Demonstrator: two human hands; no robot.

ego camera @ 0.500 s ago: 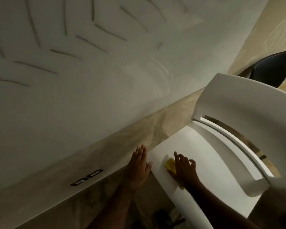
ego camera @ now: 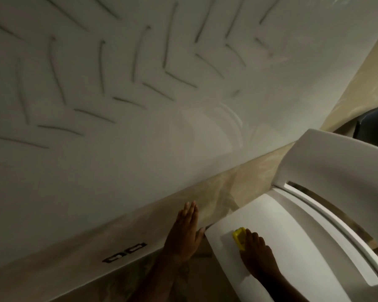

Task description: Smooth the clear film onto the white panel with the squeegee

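A curved white panel (ego camera: 292, 247) lies at the lower right of the head view. My right hand (ego camera: 258, 256) presses a yellow squeegee (ego camera: 239, 237) flat on the panel near its left corner. The clear film cannot be told apart from the panel's glossy surface. My left hand (ego camera: 184, 234) is flat with fingers straight and together, its thumb touching the panel's left edge, and it holds nothing.
A second white moulded part (ego camera: 336, 162) arches over the panel at the right. A white wall with grooved chevron marks (ego camera: 118, 83) fills the upper view, above a beige marbled skirting (ego camera: 140, 232) with two dark sockets (ego camera: 124, 255). A dark object (ego camera: 375, 125) sits far right.
The view has tilted up slightly, so the hands appear lower. My right hand with the squeegee sits a little further onto the panel. My left hand stays at the edge.
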